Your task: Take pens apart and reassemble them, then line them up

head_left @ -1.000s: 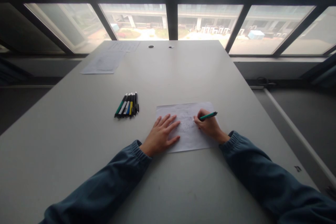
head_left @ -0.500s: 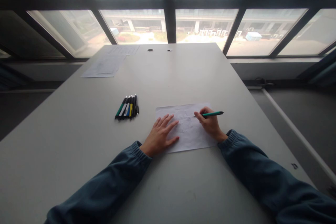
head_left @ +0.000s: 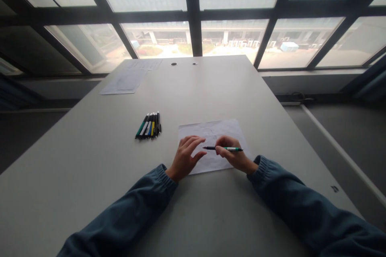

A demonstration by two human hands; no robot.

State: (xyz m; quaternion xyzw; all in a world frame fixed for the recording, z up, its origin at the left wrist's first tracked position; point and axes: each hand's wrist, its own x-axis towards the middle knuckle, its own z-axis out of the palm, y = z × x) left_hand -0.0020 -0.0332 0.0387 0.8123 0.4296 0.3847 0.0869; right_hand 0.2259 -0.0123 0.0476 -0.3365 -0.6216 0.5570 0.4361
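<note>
My right hand (head_left: 231, 155) is closed around a green and black pen (head_left: 233, 149), held nearly level with its tip toward the left. Beneath both hands lies a white sheet of paper (head_left: 215, 129) bearing faint drawn lines. My left hand (head_left: 187, 157) is over the sheet's left part, its thumb and fingers apart in a C shape around the pen's tip. A small gap seems to separate those fingers from the tip. Whether the tip touches the paper I cannot tell.
Left of the sheet, several pens (head_left: 148, 125) lie side by side on the white table (head_left: 90, 160). More papers (head_left: 123, 82) rest at its far left corner. Two round holes are near the far edge, with large windows (head_left: 232, 36) beyond.
My right hand has brought the pen left and nearer to me, turning its tip toward my left hand. The left hand has gone from lying flat to a curved, open shape.
</note>
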